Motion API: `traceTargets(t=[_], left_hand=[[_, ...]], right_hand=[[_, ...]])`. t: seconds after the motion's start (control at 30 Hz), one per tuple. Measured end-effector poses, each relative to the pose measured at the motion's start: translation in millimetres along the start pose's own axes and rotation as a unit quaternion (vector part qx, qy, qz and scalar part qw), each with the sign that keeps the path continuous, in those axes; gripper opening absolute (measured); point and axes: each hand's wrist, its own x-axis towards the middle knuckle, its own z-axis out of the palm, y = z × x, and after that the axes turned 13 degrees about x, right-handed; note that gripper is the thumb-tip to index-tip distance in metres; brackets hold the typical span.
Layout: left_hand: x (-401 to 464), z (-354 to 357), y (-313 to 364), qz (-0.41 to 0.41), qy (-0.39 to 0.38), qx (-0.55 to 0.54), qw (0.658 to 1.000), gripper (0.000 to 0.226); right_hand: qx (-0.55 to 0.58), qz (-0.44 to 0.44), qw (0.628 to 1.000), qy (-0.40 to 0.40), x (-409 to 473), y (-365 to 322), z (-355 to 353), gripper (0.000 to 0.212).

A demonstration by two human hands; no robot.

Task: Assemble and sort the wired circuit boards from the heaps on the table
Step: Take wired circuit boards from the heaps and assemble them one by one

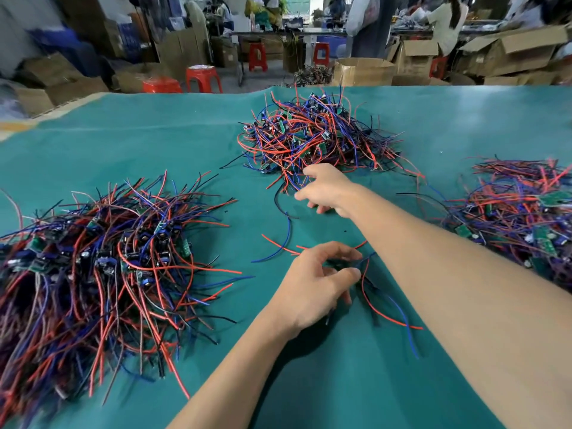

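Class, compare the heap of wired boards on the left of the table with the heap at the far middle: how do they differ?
The left heap looks wider and lies near the person; the far middle heap looks smaller and lies farther off. The left heap's wires mostly fan one way, while the far middle heap's loop in all directions. The right hand reaches the far middle heap; no hand touches the left heap. Both mix red, blue and black wires with small green boards.

left hand [312,286]: fingers curled, pinching | right hand [328,190]: outstretched, fingers loose

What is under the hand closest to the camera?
Under the left hand, red, blue and black wires fan out over the green table cover. Whatever they lead to, likely a board, is hidden by the curled fingers.
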Motion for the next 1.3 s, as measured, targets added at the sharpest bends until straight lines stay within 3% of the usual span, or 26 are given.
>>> traceTargets(t=[0.13, 0.23, 0.43, 0.63, 0.77, 0.83, 0.97, 1.03, 1.17, 1.3], left_hand=[[0.8, 1.3, -1.2, -0.002, 0.004, -0.009, 1.0, 0.018], [1.1, 2.3, 0.2, 0.0, 0.028, -0.027, 0.999, 0.017], [1.4, 1.7, 5.1, -0.021, 0.052, -0.104, 0.993, 0.019], [2.8, -1.0, 3.5, -0.015, 0.015, -0.1, 0.995, 0.035], [2.6, -1.9, -0.1, -0.019, 0.015, -0.075, 0.997, 0.028], [2.5, -2.3, -2.0, -0.014, 0.008, -0.091, 0.996, 0.021], [2.1, -3.1, -3.3, 0.009, -0.01, -0.071, 0.997, 0.016], [1.7, -2.3, -3.9, 0.036, -0.033, -0.038, 0.998, 0.013], [0.8, 0.8, -3.9, 0.055, -0.046, -0.006, 0.997, 0.016], [3.6, 4.1, -7.6, 0.016, 0.063, 0.001, 0.998, 0.019]], right_hand=[[0.092, -0.048, 0.988, 0.114, -8.5, 12.6, -17.4, 0.021], [0.195, -0.049, 0.969, 0.143, -30.5, 21.5, -42.2, 0.012], [0.235, -0.056, 0.967, 0.08, -119.4, 41.2, -71.3, 0.016], [0.191, -0.036, 0.977, -0.091, -183.7, 51.1, -53.8, 0.021], [0.147, -0.032, 0.976, -0.16, -185.6, 55.6, -48.7, 0.026], [0.162, -0.041, 0.977, -0.133, -182.8, 59.0, -49.6, 0.02], [0.228, -0.036, 0.97, 0.079, -169.3, 72.7, -47.5, 0.013], [0.251, -0.03, 0.957, 0.141, -164.0, 78.4, -43.8, 0.011], [0.306, -0.029, 0.943, 0.131, -161.0, 81.0, -40.7, 0.009], [0.445, -0.041, 0.882, 0.147, -161.3, 74.0, -58.5, 0.011]])
